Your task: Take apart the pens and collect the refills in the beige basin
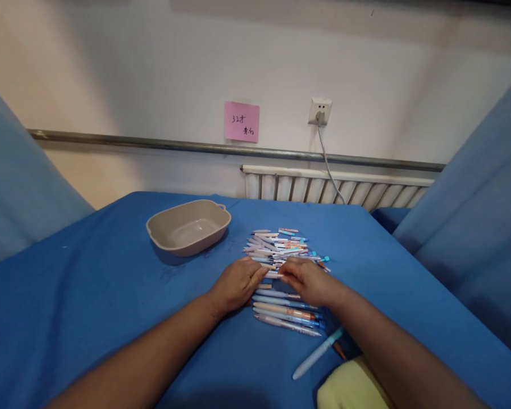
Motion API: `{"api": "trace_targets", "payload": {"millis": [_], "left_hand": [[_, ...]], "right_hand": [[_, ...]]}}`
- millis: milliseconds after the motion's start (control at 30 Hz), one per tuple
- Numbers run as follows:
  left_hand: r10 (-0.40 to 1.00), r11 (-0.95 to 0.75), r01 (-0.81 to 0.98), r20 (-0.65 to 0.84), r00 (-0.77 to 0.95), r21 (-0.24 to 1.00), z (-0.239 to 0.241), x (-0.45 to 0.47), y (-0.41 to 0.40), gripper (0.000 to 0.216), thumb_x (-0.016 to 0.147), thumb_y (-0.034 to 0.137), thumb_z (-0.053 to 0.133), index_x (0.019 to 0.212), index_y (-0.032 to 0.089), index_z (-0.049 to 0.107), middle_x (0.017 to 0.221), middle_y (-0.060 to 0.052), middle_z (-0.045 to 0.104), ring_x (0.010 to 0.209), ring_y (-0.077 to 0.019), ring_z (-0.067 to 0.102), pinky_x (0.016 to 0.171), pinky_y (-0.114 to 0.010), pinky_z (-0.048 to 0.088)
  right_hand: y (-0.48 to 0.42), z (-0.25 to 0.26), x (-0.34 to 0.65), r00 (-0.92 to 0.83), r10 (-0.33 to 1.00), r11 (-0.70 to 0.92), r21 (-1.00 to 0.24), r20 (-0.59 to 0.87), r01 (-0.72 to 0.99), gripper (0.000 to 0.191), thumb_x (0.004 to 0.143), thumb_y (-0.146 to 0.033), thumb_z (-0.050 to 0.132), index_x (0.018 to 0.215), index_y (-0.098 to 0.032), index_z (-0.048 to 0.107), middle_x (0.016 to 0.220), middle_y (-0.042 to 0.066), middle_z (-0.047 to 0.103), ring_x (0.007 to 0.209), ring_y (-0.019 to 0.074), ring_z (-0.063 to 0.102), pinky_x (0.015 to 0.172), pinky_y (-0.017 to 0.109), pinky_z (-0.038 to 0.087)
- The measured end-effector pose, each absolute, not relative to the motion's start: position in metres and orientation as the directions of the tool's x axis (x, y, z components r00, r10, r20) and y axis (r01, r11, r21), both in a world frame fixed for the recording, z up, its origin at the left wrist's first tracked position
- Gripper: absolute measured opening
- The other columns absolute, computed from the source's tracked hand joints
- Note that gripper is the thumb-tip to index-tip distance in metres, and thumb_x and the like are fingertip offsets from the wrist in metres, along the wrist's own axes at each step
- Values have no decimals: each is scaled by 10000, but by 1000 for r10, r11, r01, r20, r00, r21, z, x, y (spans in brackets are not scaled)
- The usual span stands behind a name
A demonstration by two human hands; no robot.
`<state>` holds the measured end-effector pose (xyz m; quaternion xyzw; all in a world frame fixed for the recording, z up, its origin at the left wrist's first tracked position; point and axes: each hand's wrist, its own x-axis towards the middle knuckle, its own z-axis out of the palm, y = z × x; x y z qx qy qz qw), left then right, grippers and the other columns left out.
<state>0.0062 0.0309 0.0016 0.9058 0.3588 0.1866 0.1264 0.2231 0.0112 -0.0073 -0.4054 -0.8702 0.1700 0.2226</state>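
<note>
Over a spread of several pens, both my hands are closed at the two ends of a whitish pen (pixel 273 275). My left hand (pixel 237 284) pinches at its left end, thumb and fingers together. At the other end, the fingers of my right hand (pixel 309 280) are bent around it and hide its tip. Beyond the hands lies a loose pile of pens (pixel 276 245) in pale colours. Nearer to me, a row of pens lies roughly side by side, with a white patterned pen (pixel 287 325) at its front. A light blue pen (pixel 317 353) lies slanted below my right forearm.
A beige plastic basin (pixel 189 227) stands to the left on the blue cloth (pixel 123 295). A yellow-green item (pixel 351 386) sits at the front, partly under my right arm. Behind are a radiator (pixel 315 184), a metal rail (pixel 174 146) and a plugged-in cable (pixel 327 159).
</note>
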Motion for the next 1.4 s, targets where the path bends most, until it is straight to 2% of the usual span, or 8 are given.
{"api": "trace_targets", "payload": {"millis": [167,333,500,700,867,1033,1233,1400], "left_hand": [[686,-722,507,393,612,472,2,5,28,413,844,366,551,1214,185,509,1132,-85,612,1062,-215,531,932,-335,397],[816,-554,587,242,526,590,-3,3,31,343,936,329,360,1202,206,536,804,-18,690,748,-175,643,732,-285,473],[753,-649,537,356,554,539,-2,3,32,503,829,327,570,1299,201,442,1118,-73,638,1022,-218,577,897,-346,433],[793,-596,616,255,554,514,-3,3,33,318,932,297,370,1163,204,566,896,-53,688,808,-184,633,766,-311,479],[706,-705,546,380,598,452,-1,4,32,426,850,335,545,1248,192,490,1176,-97,603,1066,-229,544,915,-353,425],[678,-727,553,305,668,406,0,7,29,292,918,274,410,1154,219,575,949,-62,678,895,-199,602,794,-305,457],[822,-511,609,137,553,606,-6,8,32,364,953,339,274,1150,222,557,565,32,603,483,-138,586,573,-250,465],[744,-667,554,395,540,499,1,6,29,465,831,352,559,1257,188,467,1136,-92,613,1043,-232,551,910,-363,424]], "right_hand": [[11,-9,223,-549,788,613,-446,279,652,94,877,-171,489,901,-166,580,862,53,607,819,161,540,727,259,397],[12,-9,224,-540,796,603,-424,273,675,60,873,-181,508,895,-171,563,872,45,599,822,156,535,730,258,382],[11,-9,225,-529,818,574,-376,226,727,79,861,-177,513,911,-167,572,890,53,605,823,164,538,712,263,369],[11,-9,226,-540,801,598,-381,258,705,64,857,-190,520,899,-173,565,878,46,605,809,159,539,706,259,370],[12,-12,227,-527,812,583,-370,252,723,47,849,-189,536,888,-176,559,877,41,603,801,158,538,695,258,364],[12,-11,226,-530,803,596,-382,272,706,51,858,-203,530,889,-174,559,866,41,604,800,157,538,698,256,367],[12,-9,226,-543,801,598,-377,252,707,69,864,-204,521,905,-180,570,885,48,612,812,162,545,700,261,367],[13,-12,227,-516,812,584,-378,273,718,47,858,-205,527,880,-176,557,862,42,601,799,159,538,694,257,366]]}}
